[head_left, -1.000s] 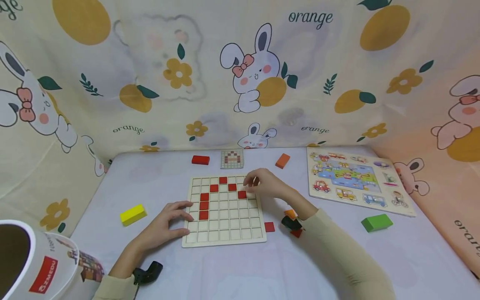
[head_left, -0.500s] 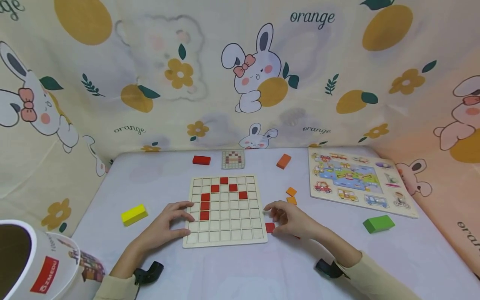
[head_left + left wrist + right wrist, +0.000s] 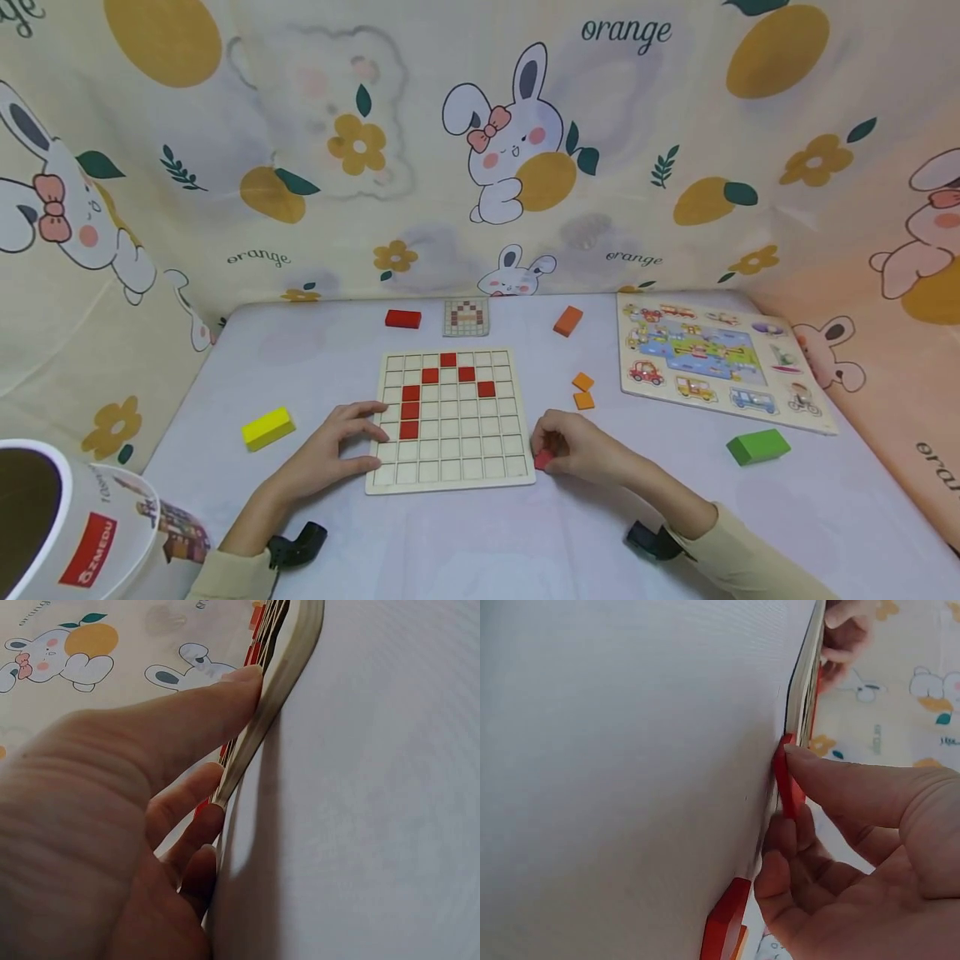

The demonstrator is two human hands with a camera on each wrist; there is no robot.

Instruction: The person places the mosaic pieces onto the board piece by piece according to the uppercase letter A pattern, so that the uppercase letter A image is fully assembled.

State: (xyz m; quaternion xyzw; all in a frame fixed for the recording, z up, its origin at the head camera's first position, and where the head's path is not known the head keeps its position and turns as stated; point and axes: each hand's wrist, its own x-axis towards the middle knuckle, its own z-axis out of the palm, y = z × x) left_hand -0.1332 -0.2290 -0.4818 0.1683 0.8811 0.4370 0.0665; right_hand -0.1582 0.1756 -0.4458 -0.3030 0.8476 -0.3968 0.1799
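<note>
A pale wooden grid board (image 3: 457,454) lies mid-table, several red square tiles sitting in its upper and left cells. Along its left edge rests my left hand (image 3: 339,442), fingers spread and fingertips on the rim; the left wrist view shows the thumb (image 3: 202,712) against the board's side. Just off the board's lower right edge, my right hand (image 3: 581,447) pinches a red square tile (image 3: 783,780) between thumb and fingertips. The tile is tilted and partly covered by the fingers in the head view. Close by, another red tile (image 3: 726,922) lies on the table in the right wrist view.
Two small orange tiles (image 3: 582,401) lie right of the board. Behind it are a pattern card (image 3: 466,318), a red block (image 3: 402,319) and an orange block (image 3: 567,322). Yellow block (image 3: 268,429) and white bucket (image 3: 112,533) stand left; green block (image 3: 757,447) and picture puzzle (image 3: 705,392) right.
My right hand has come from the board's upper right down to the red tile beside its right edge and now pinches it. My left hand stays on the board's left edge.
</note>
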